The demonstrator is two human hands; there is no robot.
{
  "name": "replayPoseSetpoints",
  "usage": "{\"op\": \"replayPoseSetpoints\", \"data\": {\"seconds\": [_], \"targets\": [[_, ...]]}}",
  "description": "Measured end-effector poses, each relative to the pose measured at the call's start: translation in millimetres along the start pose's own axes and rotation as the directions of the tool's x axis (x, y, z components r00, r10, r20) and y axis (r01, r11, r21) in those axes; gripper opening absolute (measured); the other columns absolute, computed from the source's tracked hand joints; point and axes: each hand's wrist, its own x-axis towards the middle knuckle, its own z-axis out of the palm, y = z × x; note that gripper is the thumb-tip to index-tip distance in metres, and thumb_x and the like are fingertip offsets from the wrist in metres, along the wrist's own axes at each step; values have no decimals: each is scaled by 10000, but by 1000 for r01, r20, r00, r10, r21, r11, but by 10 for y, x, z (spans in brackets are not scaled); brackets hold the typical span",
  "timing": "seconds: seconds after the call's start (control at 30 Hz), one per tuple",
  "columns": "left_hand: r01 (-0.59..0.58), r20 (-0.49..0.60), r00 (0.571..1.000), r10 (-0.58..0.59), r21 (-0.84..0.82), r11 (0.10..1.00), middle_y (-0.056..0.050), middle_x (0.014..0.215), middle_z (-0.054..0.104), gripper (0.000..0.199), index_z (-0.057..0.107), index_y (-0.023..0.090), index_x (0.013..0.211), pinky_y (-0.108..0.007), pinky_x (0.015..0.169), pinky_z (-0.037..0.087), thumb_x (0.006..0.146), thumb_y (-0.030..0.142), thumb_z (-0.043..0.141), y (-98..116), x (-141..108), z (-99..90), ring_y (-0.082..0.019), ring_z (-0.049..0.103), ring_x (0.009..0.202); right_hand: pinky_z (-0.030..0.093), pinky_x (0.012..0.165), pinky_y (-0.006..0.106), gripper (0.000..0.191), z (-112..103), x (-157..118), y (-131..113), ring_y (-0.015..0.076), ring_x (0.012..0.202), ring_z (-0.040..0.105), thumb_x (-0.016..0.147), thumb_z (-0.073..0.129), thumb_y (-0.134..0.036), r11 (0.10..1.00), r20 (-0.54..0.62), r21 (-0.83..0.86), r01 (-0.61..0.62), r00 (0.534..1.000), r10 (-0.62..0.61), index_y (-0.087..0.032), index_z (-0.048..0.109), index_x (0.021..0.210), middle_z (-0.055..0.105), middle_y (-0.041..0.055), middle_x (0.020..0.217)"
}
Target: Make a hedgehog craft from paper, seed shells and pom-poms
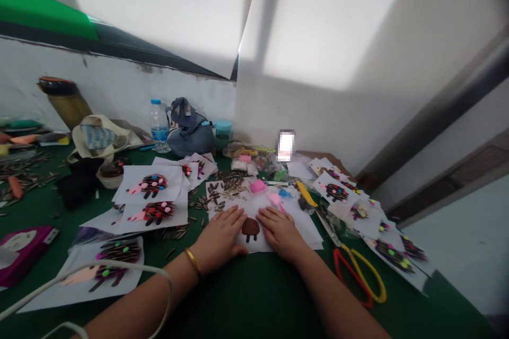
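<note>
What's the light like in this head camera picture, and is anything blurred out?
Head view, top: bright light and soft-edged shadows cross the white panel, with the right corner darkened; head view, middle: a pixelated patch hides something I can't identify, while the left hand and right hand read clearly; head view, bottom: the green tablecloth is dim.

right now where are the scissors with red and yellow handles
In the head view, the scissors with red and yellow handles lie on the right, between the right hand and the white paper pictures.
</note>
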Motion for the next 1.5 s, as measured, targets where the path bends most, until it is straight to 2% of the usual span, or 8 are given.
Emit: {"op": "replayPoseSetpoints", "data": {"seconds": [0.13,0.33,0.57,0.77,0.97,1.1,1.2,1.5], "targets": [[-20,-36,999,21,41,999,-111,1446,449,616,501,219,1300,-483,1092,278,770,495,651,86,-56,-49,-301,391,1326,239,1047,458,448,9,-5,5,228,1333,365,886,467,-260,1000,-11,-7,20,1000,-20,-346,505,1324,463,-12,1431],[-146,-10,989,146,9,989,-71,1426,476,682,421,272,1367,-520,1125,184,795,624,542,165,-45,3,-280,368,1344,245,1044,463,445,14,-24,7,237,1322,377,867,501,-263,1000,-45,5,31,999,-31,-338,525,1305,485,-4,1414],[-172,-17,985,172,6,985,-73,1402,499,676,419,261,1374,-565,1135,89,821,646,475,183,8,120,-279,364,1335,274,1030,452,415,25,-16,28,241,1292,410,840,545,-245,999,-102,0,47,994,-46,-341,580,1242,524,-3,1380],[-148,-18,989,147,-56,987,-71,1368,504,731,413,277,1367,-569,1137,94,749,616,606,169,-25,59,-278,414,1286,282,1024,441,361,-70,-148,-37,243,1222,463,836,550,-206,995,-158,17,96,983,-92,-317,638,1168,613,12,1273],[-142,-30,990,139,-153,978,-76,1334,546,691,386,276,1373,-564,1148,65,782,557,608,121,-36,-20,-251,469,1248,258,1031,459,355,-109,-233,-173,245,1231,454,877,516,-235,993,-88,-11,122,989,-122,-323,612,1208,627,1,1255],[-66,-96,994,50,-171,983,-83,1326,543,672,413,262,1348,-527,1153,127,758,446,678,-1,-37,7,-245,474,1243,266,1029,451,336,-133,-207,-213,245,1218,467,873,504,-219,993,-94,-13,114,989,-115,-299,640,1170,635,4,1244],[-20,-79,997,6,-172,985,-93,1314,549,746,403,243,1358,-515,1145,171,708,423,722,-84,-40,30,-257,468,1251,270,1034,446,351,-147,-208,-194,247,1203,476,855,516,-215,995,-117,9,103,988,-101,-280,638,1177,634,14,1243],[-16,-51,999,7,-174,985,-92,1296,554,793,380,238,1373,-531,1153,135,689,423,737,-124,-42,47,-263,474,1241,274,1035,463,327,-104,-240,-159,258,1219,465,861,537,-272,993,-97,-19,112,989,-114,-302,649,1167,612,18,1277]]}}
